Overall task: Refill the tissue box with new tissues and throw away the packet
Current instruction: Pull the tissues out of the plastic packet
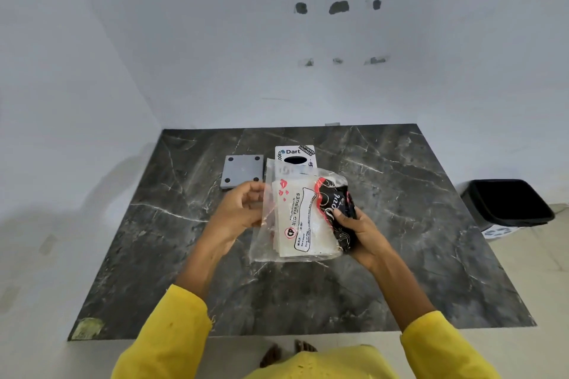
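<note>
Above marble table (400,224), you hold tissue packet (300,221) between both hands; left hand (243,212) pinches clear plastic edge to open it; right hand (358,232) clamps black end steady; tissue box (295,157) waits just behind, base plate (243,171) removed beside it; bin (508,203) on floor at right for wrapper.

Marble table (400,240): tissue box (294,160), grey plate (242,171).
</note>
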